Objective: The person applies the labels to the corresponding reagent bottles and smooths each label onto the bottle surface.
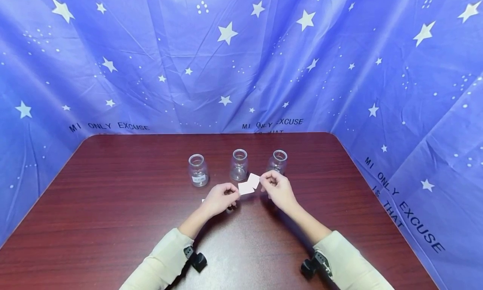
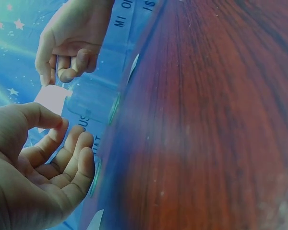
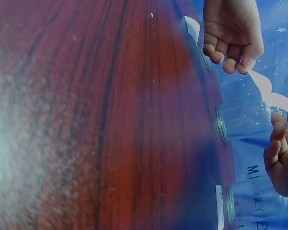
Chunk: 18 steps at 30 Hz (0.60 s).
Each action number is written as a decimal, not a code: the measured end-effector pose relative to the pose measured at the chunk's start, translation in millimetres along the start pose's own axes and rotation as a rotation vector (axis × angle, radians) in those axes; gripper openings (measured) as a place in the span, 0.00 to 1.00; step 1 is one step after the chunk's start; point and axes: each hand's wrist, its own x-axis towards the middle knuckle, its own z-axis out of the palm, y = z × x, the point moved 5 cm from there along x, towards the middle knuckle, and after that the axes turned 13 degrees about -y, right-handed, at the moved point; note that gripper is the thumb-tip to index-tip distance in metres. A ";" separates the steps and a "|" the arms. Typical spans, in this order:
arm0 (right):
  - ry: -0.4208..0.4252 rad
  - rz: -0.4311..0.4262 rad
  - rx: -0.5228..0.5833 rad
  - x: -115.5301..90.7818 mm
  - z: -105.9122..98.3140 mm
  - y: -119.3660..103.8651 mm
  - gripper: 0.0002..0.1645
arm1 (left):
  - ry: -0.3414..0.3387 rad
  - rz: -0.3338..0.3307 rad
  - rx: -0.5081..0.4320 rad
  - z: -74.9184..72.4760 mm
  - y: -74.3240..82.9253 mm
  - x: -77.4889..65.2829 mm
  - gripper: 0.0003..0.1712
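Two white paper pieces (image 1: 246, 188), meeting, suspended above the tabletop (image 1: 113, 197) between the left hand (image 1: 220, 199) and right hand (image 1: 279, 190), near the middle glass jar (image 1: 239, 166); the hands pinch opposite ends of the pair

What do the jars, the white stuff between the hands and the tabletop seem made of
Jars: clear, smooth glass most likely, since they're see-through with bright highlights; plastic is possible. White stuff: matte, thin paper or sticker stock, perhaps, as it curves in the right wrist view. Tabletop: glossy, dark red wood or wood-look laminate, with streaky grain and bright glare.
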 end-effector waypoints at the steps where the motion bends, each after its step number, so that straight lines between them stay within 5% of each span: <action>1: 0.004 -0.002 0.000 -0.3 -0.6 0.0 0.07 | -0.002 -0.001 -0.006 0.4 -0.2 0.1 0.06; 15: 0.019 0.011 0.064 10.1 -9.8 36.9 0.08 | -0.029 -0.028 -0.009 2.7 -1.2 2.0 0.06; 18: 0.022 0.009 0.059 6.6 -8.9 28.1 0.07 | -0.048 -0.048 0.009 3.5 -2.6 3.0 0.07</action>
